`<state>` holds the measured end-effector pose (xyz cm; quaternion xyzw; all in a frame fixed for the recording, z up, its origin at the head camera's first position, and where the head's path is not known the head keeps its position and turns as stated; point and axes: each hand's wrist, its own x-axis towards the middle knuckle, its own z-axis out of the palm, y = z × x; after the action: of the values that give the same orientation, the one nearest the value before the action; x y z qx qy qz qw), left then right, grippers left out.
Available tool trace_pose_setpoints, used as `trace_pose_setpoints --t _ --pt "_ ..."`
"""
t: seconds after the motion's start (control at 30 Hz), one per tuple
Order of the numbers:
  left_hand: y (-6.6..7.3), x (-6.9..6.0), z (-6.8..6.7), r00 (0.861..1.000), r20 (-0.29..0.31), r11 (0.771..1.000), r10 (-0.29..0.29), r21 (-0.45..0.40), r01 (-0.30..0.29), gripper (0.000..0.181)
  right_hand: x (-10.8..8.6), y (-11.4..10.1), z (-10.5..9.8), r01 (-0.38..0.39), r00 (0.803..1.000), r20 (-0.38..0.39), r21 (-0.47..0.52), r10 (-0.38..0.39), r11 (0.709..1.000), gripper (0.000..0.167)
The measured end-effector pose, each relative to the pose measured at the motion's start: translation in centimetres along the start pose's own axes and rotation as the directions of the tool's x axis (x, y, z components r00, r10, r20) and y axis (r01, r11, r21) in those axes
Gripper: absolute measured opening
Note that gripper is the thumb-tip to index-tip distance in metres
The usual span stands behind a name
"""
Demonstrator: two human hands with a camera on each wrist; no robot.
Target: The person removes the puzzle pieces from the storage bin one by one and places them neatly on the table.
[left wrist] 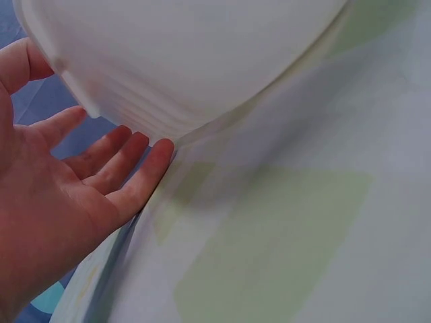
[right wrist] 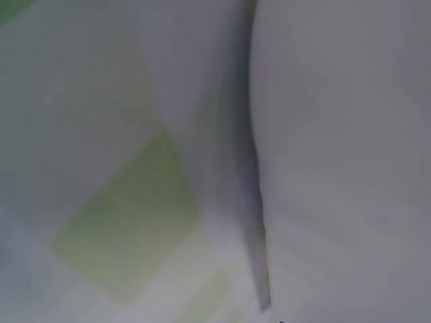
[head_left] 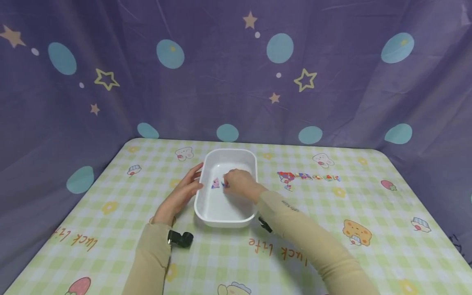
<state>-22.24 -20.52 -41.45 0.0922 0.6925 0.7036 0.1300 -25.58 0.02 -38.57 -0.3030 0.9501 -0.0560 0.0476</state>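
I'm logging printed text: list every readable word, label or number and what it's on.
"luck life": tablecloth, by the right sleeve, upside down.
"luck li...": tablecloth, left edge, upside down; ending unclear.
Small print on the right sleeve: too small to read.
Dark marks, far right: unreadable.

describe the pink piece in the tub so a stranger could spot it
On the checked tablecloth sits a white tub. Inside it, left of the right hand, lies a small pink piece. Unlike the bluish piece right at that hand, it lies untouched.

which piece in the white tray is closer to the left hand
The pink piece, lying apart; the other piece is at the right hand's fingertips.
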Motion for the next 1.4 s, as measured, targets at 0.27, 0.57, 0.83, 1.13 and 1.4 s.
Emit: trace_pose_setpoints --t 0.27,0.57,0.83,1.13,1.4 --pt "-0.06 -0.02 0.06 1.000 0.002 1.000 0.007 0.002 -0.007 0.073 0.19 -0.01 0.34 -0.022 1.000 -0.004 0.032 0.022 0.999 0.014" --pt "0.01 0.00 0.13 1.000 -0.005 1.000 -0.001 0.013 0.001 0.072 0.11 0.16 0.23 -0.030 0.999 0.013 0.069 0.029 0.997 0.009" --pt "-0.10 0.02 0.01 1.000 0.008 1.000 0.018 0.000 -0.018 0.073 0.00 0.25 0.06 -0.024 1.000 0.011 0.051 0.024 0.998 0.010" --pt "-0.02 -0.11 0.00 1.000 0.001 1.000 0.018 -0.009 -0.018 0.073 0.05 0.16 -0.28 -0.044 0.998 0.034 0.021 0.043 0.999 0.019" --pt "-0.07 -0.01 0.08 1.000 -0.002 1.000 0.016 -0.010 -0.016 0.074 0.01 0.08 -0.24 -0.080 0.995 0.057 0.048 0.077 0.996 0.017"
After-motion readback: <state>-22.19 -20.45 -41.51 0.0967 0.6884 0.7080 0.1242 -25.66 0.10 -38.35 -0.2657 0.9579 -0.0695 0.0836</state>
